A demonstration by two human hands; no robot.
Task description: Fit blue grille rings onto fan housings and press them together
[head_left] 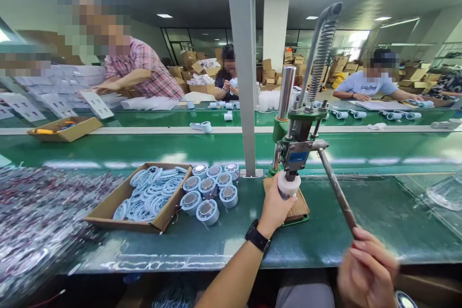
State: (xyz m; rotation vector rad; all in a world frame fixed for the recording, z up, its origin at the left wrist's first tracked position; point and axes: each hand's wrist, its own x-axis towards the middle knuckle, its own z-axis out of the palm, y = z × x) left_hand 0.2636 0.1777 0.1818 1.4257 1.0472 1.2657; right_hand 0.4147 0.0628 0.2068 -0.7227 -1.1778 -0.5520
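Item one: my left hand (276, 207) holds a white round part (288, 186), fingers curled about its lower side, seated under the ram of the hand press (298, 147) on its wooden base (299, 209). Item two: my right hand (366, 269), blurred, is closed around the press lever (337, 190) at its lower end. Item three: a cardboard tray of white rings (144, 197) left of the press. Item four: round capped parts (211, 191) clustered just beside the tray on the green bench (361, 231).
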